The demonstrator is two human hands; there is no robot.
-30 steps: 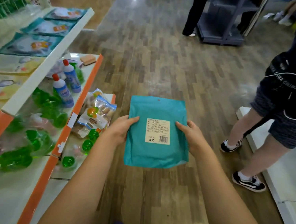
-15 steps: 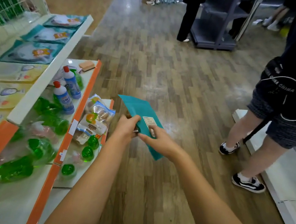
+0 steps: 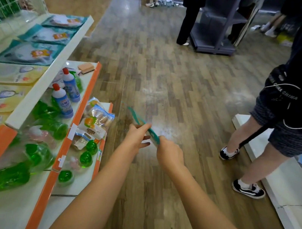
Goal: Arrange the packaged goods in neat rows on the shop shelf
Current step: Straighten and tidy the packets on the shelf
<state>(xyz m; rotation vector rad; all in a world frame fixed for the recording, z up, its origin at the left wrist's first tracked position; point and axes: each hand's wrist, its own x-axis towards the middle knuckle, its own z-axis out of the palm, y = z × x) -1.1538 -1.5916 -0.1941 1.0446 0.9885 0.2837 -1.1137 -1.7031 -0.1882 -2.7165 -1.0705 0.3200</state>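
Note:
A flat teal pouch (image 3: pixel 136 116) hangs edge-on over the aisle floor, held between both hands. My left hand (image 3: pixel 136 135) pinches its near edge from the left, and my right hand (image 3: pixel 169 153) grips it from the right. On my left, the top shelf (image 3: pixel 55 66) carries a row of teal pouches (image 3: pixel 28 52) lying flat, followed by yellow pouches (image 3: pixel 0 92) nearer to me.
Lower orange-edged shelves (image 3: pixel 67 141) hold blue bottles (image 3: pixel 64 101), green bottles (image 3: pixel 38 154) and a snack bag (image 3: pixel 94 121). A person in dark shorts (image 3: pixel 283 114) stands at the right beside a white low shelf (image 3: pixel 281 192). A grey rack (image 3: pixel 218 26) and other people stand far back.
The teal pouch has turned from facing me flat to edge-on, and both hands have come closer together on it. My view has shifted slightly toward the shelf.

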